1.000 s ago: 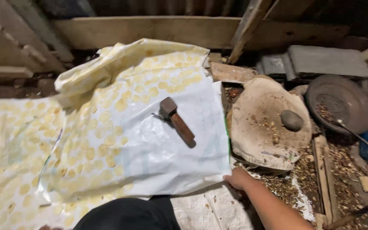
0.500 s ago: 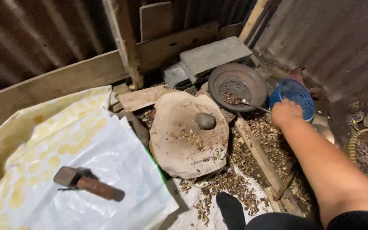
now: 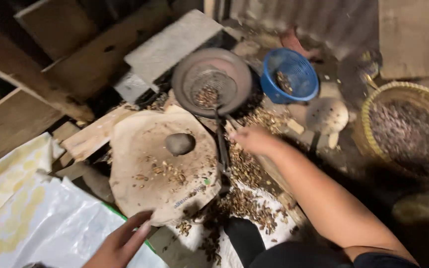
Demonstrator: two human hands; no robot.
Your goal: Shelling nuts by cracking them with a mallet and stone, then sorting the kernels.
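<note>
My right hand (image 3: 253,139) reaches out over scattered nut shells (image 3: 247,198), just right of a long dark scoop handle (image 3: 221,144). The hand is blurred, and whether it grips the handle is unclear. The handle leads up into a round dark pan (image 3: 234,67), where a wire scoop (image 3: 208,92) holds some nuts. My left hand (image 3: 120,243) is at the bottom edge, fingers apart and empty. It hovers by the near rim of a flat round slab (image 3: 140,149). A small grey stone (image 3: 179,144) and a few nut bits lie on the slab.
A blue plastic basket (image 3: 299,82) stands behind the pan. A woven basket (image 3: 373,149) full of dark nuts is at the right. A white and yellow sheet (image 3: 31,223) covers the lower left. A grey block (image 3: 172,44) and wooden planks (image 3: 21,119) lie behind.
The view has swung right and the hammer has left the picture. My right hand came back from the blue basket toward the scoop handle. My left hand has appeared at the bottom.
</note>
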